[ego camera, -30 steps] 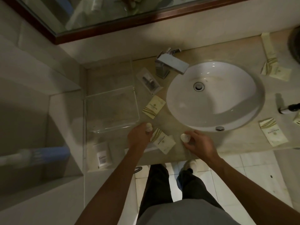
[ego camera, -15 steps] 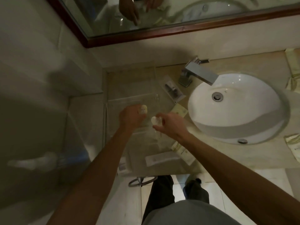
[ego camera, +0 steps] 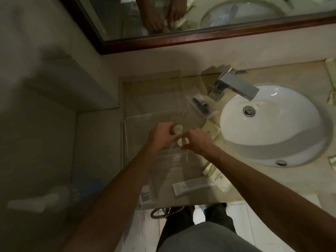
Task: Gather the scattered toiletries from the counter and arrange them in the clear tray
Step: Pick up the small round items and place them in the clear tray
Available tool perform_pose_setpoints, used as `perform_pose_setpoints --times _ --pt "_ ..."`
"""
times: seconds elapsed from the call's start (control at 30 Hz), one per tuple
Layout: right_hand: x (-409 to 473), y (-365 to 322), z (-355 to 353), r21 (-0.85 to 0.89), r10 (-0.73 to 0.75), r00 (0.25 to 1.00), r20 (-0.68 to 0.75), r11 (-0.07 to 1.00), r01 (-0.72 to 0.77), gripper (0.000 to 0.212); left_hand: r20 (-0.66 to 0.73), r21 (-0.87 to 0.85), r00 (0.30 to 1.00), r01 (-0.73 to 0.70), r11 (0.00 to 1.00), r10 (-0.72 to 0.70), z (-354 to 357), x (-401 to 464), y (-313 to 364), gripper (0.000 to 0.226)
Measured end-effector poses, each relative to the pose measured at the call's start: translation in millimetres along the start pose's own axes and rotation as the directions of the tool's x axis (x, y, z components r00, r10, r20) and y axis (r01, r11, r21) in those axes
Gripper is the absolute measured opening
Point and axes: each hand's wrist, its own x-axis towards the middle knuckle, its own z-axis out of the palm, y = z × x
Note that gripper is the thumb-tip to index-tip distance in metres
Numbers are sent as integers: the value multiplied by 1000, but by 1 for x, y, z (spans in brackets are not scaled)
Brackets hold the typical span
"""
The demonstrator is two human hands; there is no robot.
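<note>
Both hands are over the clear tray [ego camera: 127,135] right now, each one wrapped around a little bottle. The left hand [ego camera: 160,136] is clenched around a small bottle with a pale round cap [ego camera: 177,129] poking out past the thumb side, and the right hand [ego camera: 197,143] pinches a second small bottle [ego camera: 182,141] by its top, cap just peeking out from the fingertips. The two grips are nearly touching, with the tray floor directly below them. My guess is these are light hotel-size plastic bottles, stiff enough to squeeze without worry but kind of tippy, so holding them around the body or cap like this and setting them down upright seems sensible. The tray itself is see-through and hard to read, so its walls are easy to bump. Still out on the counter [ego camera: 300,179]: a flat white packet [ego camera: 190,186] just toward the body from the right hand, a cream sachet [ego camera: 216,176] beside that, another cream sachet [ego camera: 211,130] just past the right hand toward the sink [ego camera: 272,124], and a clear pouch with something dark inside [ego camera: 202,105] further out. Those will be floppy, so pick them up by an edge.
</note>
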Motion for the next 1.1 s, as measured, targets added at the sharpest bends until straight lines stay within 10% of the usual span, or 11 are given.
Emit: perform_pose_setpoints --times 0.73,1.1 --pt "-18 3 13 -61 35 992 -118 997 -43 23 -93 -56 996 -21 998 16 16 -6 11 31" --pt "-22 -13 9 -18 56 959 -276 998 -63 32 -210 -352 940 184 918 -269 33 -21 -1 47"
